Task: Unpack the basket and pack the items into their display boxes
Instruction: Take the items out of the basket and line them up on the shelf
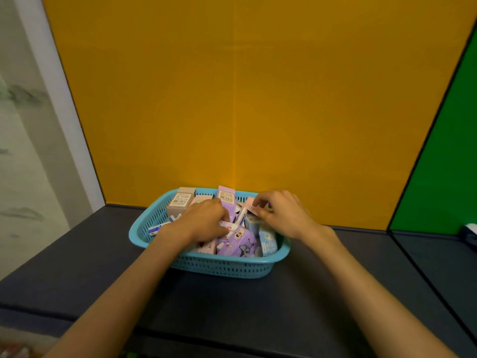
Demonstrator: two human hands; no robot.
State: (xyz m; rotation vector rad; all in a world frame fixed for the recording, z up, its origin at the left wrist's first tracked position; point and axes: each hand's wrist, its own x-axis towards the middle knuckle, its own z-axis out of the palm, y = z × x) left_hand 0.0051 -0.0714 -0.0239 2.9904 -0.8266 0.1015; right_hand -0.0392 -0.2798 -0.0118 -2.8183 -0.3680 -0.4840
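Was right at the unpacking step, nothing out yet by the look of it: blue basket sat mid-counter against the orange wall, crammed with small boxes. Left hand dug in with fingers curled round a white packet, right hand pinching a thin pink card at the far right. Probably needed a clean lift out next without snagging the purple packet just underneath.

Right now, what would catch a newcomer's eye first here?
Probably the blue basket at the back of the dark table, crammed with small pastel boxes. Both hands are in it: the left hand among the boxes, the right hand pinching a pink box. A bright yellow wall looms behind.
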